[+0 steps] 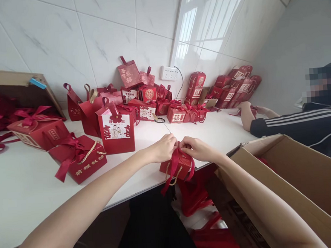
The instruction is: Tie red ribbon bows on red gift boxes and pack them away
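A small red gift box (pixel 168 168) with twisted gold cord handles sits at the table's front edge, straight before me. Dark red ribbon (pixel 174 165) runs over its top, its tails hanging down the sides. My left hand (pixel 165 147) pinches the ribbon above the box from the left, fingers closed. From the right, my right hand (pixel 194 147) has its thumb and fingers pinched on the same ribbon, close beside the left. The exact shape of the ribbon between my fingertips is partly hidden by them.
Left of me stand ribboned red boxes (pixel 83 160) and a tall red gift bag (pixel 118 138). More red boxes line the tiled wall near a power strip (pixel 169 73). At right are an open cardboard carton (pixel 256 174) and a person's dark striped sleeve (pixel 296 124).
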Motion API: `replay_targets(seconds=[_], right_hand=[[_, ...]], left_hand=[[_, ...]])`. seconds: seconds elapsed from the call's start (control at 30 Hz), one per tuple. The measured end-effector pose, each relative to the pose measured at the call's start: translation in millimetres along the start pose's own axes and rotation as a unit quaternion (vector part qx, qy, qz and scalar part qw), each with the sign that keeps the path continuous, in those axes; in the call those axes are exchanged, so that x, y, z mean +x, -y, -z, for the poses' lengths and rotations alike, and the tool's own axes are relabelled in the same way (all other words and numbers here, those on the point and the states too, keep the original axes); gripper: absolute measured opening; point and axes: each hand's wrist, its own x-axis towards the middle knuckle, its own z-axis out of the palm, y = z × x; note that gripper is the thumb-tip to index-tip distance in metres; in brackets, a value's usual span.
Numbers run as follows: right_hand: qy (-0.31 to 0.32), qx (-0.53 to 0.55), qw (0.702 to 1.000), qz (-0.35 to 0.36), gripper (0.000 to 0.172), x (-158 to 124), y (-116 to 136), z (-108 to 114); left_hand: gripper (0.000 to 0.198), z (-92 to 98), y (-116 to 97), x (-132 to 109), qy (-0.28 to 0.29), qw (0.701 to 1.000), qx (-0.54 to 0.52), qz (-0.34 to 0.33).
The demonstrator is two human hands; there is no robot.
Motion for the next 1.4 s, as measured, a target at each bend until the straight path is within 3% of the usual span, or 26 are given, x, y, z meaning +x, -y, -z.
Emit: replay_targets(seconds=[0.4, 0.6, 0.77, 1.03, 1.27, 1.4], right_hand=[[-0.056, 0.023, 0.998, 0.031, 0.005, -4.8, -8.7, -8.9], [-0.049, 0.115, 0.991, -0.049, 0.013, -3.8, -10.1, -11.7], [-0.061, 0.147, 0.986, -0.051, 0.015, -2.4, -13.8, -13.1], [-0.049, 0.110, 0.992, -0.043, 0.013, -2.3, -1.6, -7.8], [-0.008, 0.206, 0.974, -0.094, 0.015, 1.1, -1.0, -6.0], [0.021, 0.176, 0.983, -0.057, 0.012, -0.3, 0.3, -1.4]], left_hand=[[0.013, -8.6, 5.2, -3.3, -0.072, 0.996, -0.043, -0.022], [0.011, -5.4, 9.3, -1.2, -0.055, 0.995, -0.077, -0.038], [0.007, -4.4, 9.9, -1.8, -0.076, 0.992, -0.095, -0.033], [0.007, -13.3, 6.4, -7.8, -0.148, 0.979, -0.137, 0.012], [0.006, -5.4, 6.6, -5.5, -0.084, 0.990, -0.110, -0.021], [0.009, -6.1, -0.1, -5.1, -0.114, 0.992, -0.047, 0.018]])
